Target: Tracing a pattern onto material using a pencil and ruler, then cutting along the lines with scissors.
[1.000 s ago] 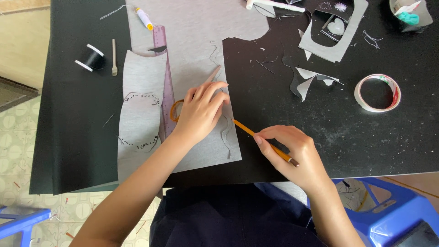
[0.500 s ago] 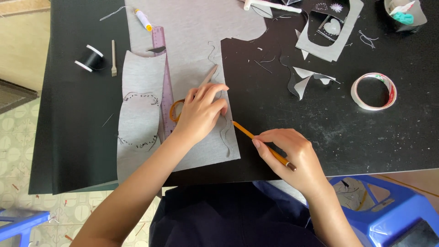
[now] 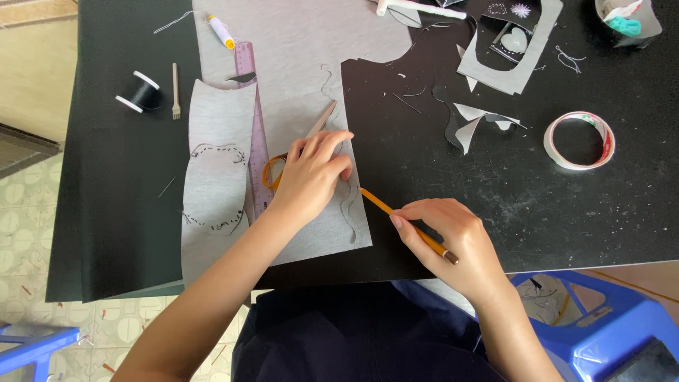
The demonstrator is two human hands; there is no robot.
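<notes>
Right hand (image 3: 442, 237) pinches a yellow pencil (image 3: 407, 226), tip at the edge of the grey fabric (image 3: 297, 71); the line will likely come cleaner if that tip stays low and the cloth stays taut; left hand (image 3: 311, 177) lies flat, fingers together, pressing the fabric down over orange-handled scissors (image 3: 272, 170); the fabric sits under the left palm, just left of the pencil tip; a purple ruler (image 3: 253, 127) lies just beyond the left hand's far side; a tape roll (image 3: 578, 140) rests well off to the right.
</notes>
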